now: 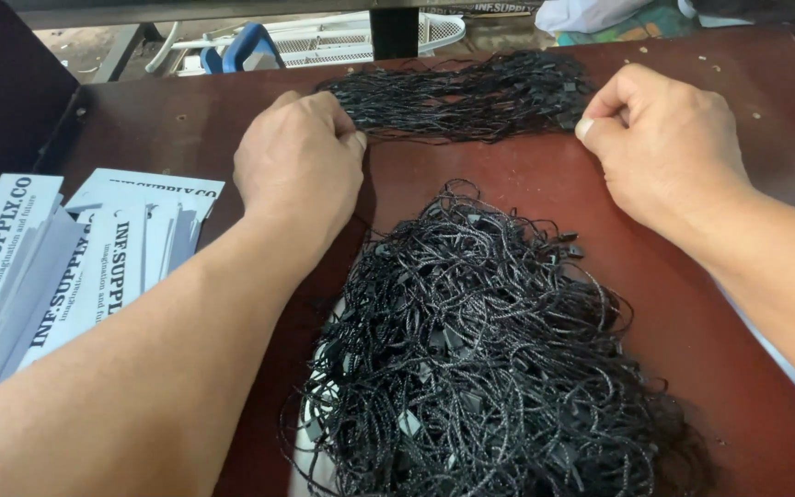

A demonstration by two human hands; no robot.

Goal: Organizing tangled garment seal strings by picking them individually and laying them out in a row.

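A long bundle of black tag strings (471, 97) lies across the far part of the dark red table (499, 175). My left hand (301, 161) pinches the bundle's left end, fingers curled down on it. At the bundle's right end my right hand (664, 143) is closed, its thumb and fingers touching the strings. Closer to me, between my forearms, sits a big tangled heap of black strings with small plastic ends (480, 359).
A fanned stack of pale blue printed paper tags (57, 267) lies at the left. A dark panel (2, 83) stands at the far left. Beyond the table's far edge are a white wire rack (342, 37), a blue handle (246, 46) and a white bag (581, 14).
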